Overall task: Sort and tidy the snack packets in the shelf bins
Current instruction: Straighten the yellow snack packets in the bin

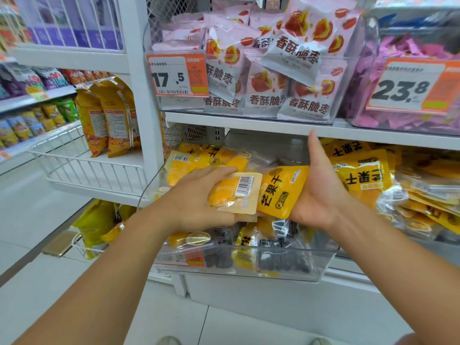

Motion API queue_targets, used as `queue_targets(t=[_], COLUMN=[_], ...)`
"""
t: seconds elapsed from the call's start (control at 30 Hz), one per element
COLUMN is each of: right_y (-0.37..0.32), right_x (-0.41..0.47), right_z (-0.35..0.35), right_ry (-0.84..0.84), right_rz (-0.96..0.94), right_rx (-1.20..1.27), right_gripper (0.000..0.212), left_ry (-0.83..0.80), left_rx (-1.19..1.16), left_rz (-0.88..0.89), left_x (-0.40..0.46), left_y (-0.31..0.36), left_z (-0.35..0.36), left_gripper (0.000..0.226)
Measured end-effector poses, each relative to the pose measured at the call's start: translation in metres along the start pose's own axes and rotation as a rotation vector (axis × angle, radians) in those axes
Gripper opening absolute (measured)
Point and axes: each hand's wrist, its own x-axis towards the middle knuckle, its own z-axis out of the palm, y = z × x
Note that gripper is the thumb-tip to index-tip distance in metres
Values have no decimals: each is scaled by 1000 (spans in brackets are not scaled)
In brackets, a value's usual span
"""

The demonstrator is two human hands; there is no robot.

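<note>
- white shelving upright (pixel 144 100), store aisle
- pale tiled floor (pixel 249 324)
- white wire basket shelf (pixel 82 168), left
- even, bright lighting
</note>
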Motion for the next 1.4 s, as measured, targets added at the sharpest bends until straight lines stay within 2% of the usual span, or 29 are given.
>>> queue_targets(t=[0.07, 0.13, 0.2, 0.3, 0.4, 0.57, 0.73, 1.0, 1.1, 1.17, 1.27, 1.4], right_y=[4, 9, 13, 15, 15, 15, 13, -18, -40, -53, -73, -94], right_x=[0, 4, 8, 10, 10, 2, -27, -106, -130, -144, -161, -170], right_z=[-1, -1, 2, 11, 16, 10, -1, -26, -43, -59, -89, -126], right_ry=[-49, -51, -47, 7, 43, 152, 208, 286, 355, 403, 516, 651], right_rz=[-2, 29, 65, 92, 63, 71, 68, -85, -141, -193, -281, -341], right_rx=[77, 103, 90, -5, -50, -75, -99, -73, -47, -45, -33, 15], right_gripper=[124, 128, 114, 73, 47, 38, 27, 26, 30, 31, 33, 42], left_ry=[18, 19, 26, 30, 32, 29, 67, 127, 85, 72, 136, 197], left_rx=[6, 19, 17, -11, -44, -58, -1, 62, 25, 17, -7, -7], left_rz=[29, 31, 29, 47, 88, 195, 225, 344, 386, 423, 489, 480], left_x=[2, 3, 4, 5, 3, 3, -5, 1, 25, 46, 72, 98], left_y=[3, 2, 1, 1, 7, 30, 60, 142, 176, 198, 228, 242], left_z=[2, 5, 6, 6, 8, 15, 20, 42, 50, 60, 80, 103], left_gripper=[106, 110, 111, 108, 102, 92, 95, 98, 98, 94, 85, 76])
